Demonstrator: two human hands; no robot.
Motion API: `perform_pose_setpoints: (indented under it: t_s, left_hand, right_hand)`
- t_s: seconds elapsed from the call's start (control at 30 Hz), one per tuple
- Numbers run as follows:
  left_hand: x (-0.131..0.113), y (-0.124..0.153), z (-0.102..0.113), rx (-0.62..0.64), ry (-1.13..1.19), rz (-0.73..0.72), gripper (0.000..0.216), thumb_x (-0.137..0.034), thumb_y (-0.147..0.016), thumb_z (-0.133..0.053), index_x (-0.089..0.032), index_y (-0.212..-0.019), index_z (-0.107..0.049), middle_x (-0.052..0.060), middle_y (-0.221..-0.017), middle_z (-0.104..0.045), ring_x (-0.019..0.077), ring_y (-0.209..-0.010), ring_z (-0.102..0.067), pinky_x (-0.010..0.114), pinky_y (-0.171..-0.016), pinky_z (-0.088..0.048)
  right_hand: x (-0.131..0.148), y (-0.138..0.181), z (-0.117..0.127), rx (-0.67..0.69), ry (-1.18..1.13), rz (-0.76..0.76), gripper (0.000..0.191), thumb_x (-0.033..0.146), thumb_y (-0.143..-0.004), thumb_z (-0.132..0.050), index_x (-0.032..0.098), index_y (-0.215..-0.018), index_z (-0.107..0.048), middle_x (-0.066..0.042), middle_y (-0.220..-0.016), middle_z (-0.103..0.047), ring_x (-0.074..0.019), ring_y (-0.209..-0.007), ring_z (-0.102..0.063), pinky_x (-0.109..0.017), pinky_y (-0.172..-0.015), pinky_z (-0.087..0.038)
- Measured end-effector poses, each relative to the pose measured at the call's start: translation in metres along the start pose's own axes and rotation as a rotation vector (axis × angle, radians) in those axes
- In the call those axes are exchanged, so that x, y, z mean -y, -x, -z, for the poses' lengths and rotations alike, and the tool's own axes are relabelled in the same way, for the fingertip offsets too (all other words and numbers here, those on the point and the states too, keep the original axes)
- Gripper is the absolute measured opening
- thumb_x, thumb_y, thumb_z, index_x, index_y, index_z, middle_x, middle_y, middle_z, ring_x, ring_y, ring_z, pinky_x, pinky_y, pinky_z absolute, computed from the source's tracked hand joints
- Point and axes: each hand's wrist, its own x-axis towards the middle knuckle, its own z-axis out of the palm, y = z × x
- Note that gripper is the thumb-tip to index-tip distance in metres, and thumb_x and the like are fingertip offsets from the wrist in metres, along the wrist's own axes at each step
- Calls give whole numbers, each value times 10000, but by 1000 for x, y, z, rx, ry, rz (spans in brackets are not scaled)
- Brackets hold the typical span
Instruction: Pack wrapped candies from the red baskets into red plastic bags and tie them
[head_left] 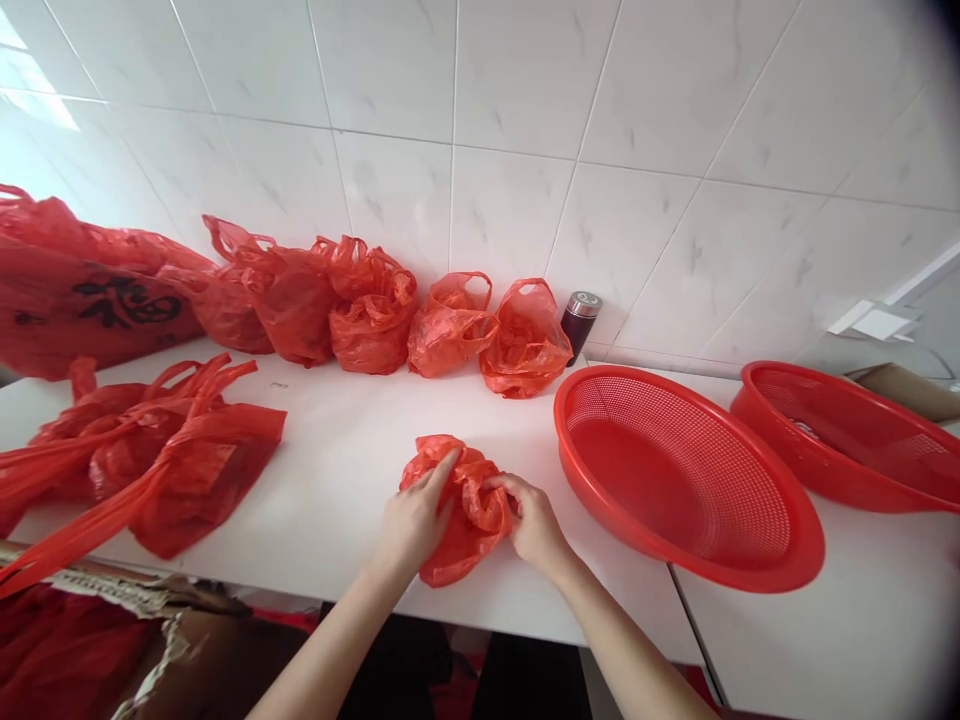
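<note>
Crumpled red plastic bag [469, 550] sits near centre on white table [330, 480], between both hands. Long axis weak, roughly near to far; mouth direction can't be told, folds bunched. Left hand [415, 520] clamps its left side, thumb laid over the top pointing far and right, other fingers mostly hidden. Right hand [532, 515] pinches the bunched plastic on the right side, thumb and fingertips together.

Containers: round red basket [645, 480] just right of the hands, perforated wall, tilted look; second basket [832, 485] farther right, small pale item inside, unclear. Row of red bags [371, 335] stands along the far wall, handles up, contents unclear. Dark flask [580, 325] upright at the row's right end. Near left, torn cardboard box [206, 660] holds red plastic [67, 640].
</note>
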Motion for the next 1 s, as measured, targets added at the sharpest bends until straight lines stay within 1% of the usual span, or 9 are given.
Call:
perform_pose_setpoints:
  t_s: [0.1, 0.2, 0.33, 0.43, 0.5, 0.57, 0.67, 0.87, 1.0]
  left_hand:
    - [1, -12, -6, 42, -28, -43, 522, -265, -944, -348, -304, -1464, -356, 46, -1180, -691, 212, -795, -688, 286, -602, -455]
    - [12, -13, -1, 60, -69, -21, 519, -288, -940, -356, -291, -1458, -372, 67, -1164, -697, 244, -788, -692, 306, -601, -450]
    - [24, -8, 7, 69, -106, 35, 519, -297, -921, -390, -256, -1438, -408, 77, -983, -735, 264, -732, -689, 327, -598, -454]
    - [19, -10, 4, 38, -101, 44, 568, -333, -905, -426, -268, -1464, -351, 88, -1194, -671, 254, -789, -692, 326, -609, -463]
    - [12, -16, -2, 33, -84, 7, 616, -306, -878, -457, -288, -1478, -316, 70, -1353, -576, 237, -867, -687, 310, -623, -467]
    - [4, -23, -8, 52, -63, -42, 661, -270, -840, -489, -282, -1479, -320, 52, -1380, -560, 229, -915, -678, 297, -636, -469]
    - [0, -32, -11, 90, -40, -79, 689, -290, -806, -526, -253, -1471, -348, 53, -1290, -635, 238, -905, -680, 300, -651, -474]
    - [18, -23, 9, 97, -30, 26, 570, -359, -873, -452, -308, -1438, -401, 73, -1192, -682, 269, -853, -688, 341, -664, -474]
    - [35, -9, 27, 81, -9, 136, 591, -237, -843, -451, -253, -1433, -414, 119, -1207, -671, 305, -864, -680, 374, -670, -474]
  right_hand:
    - [-13, 2, 5, -61, 97, -77, 345, 36, -734, -471, 216, -954, -665, -41, -979, -688, -201, -905, -635, -297, -765, -507]
    - [-23, 3, 11, -120, 248, -153, 330, 22, -691, -439, 202, -859, -659, -41, -901, -687, -216, -865, -626, -317, -746, -498]
    - [-27, 3, 10, -170, 256, -192, 352, 85, -763, -448, 195, -1028, -653, -69, -1008, -688, -229, -930, -630, -351, -805, -501]
    - [-22, 0, 2, -172, 252, -135, 440, 226, -785, -571, 198, -1225, -576, -86, -1159, -653, -255, -1043, -599, -384, -880, -490]
    - [-16, -3, -5, -151, 312, -114, 515, 249, -750, -623, 203, -1258, -554, -79, -1162, -652, -265, -1011, -589, -396, -864, -492]
    - [-11, -6, -10, -125, 363, -105, 462, 239, -746, -620, 216, -1206, -583, -59, -1106, -671, -252, -929, -584, -380, -808, -497]
    - [-8, -8, -12, -142, 416, -97, 351, 237, -762, -608, 231, -1113, -615, -35, -1047, -682, -232, -870, -566, -353, -767, -484]
    - [-20, -9, -1, -192, 629, -169, 247, 81, -739, -534, 205, -924, -639, -45, -948, -695, -236, -818, -543, -352, -733, -451]
    - [-25, -10, 3, -172, 609, -176, 351, 62, -779, -479, 204, -1057, -641, -70, -1026, -698, -264, -881, -566, -408, -784, -471]
